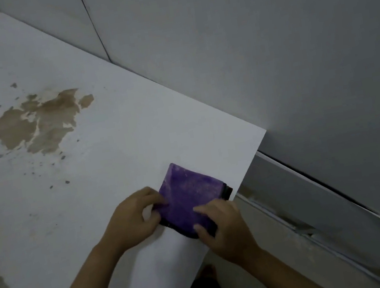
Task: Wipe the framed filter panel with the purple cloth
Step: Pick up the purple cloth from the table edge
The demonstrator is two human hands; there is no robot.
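Grey walls close in behind a white counter with a brown stain well to the left. Near its right corner lies the folded purple cloth, soft and light, likely to bunch if I push one edge. My left hand pinches its left edge; my right hand pinches its near corner, fingers on top. I see no filter panel; flat palm pressure should suit wiping.

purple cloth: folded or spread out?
Folded. The purple cloth is a compact square with layered dark edges; left hand and right hand pinch it.
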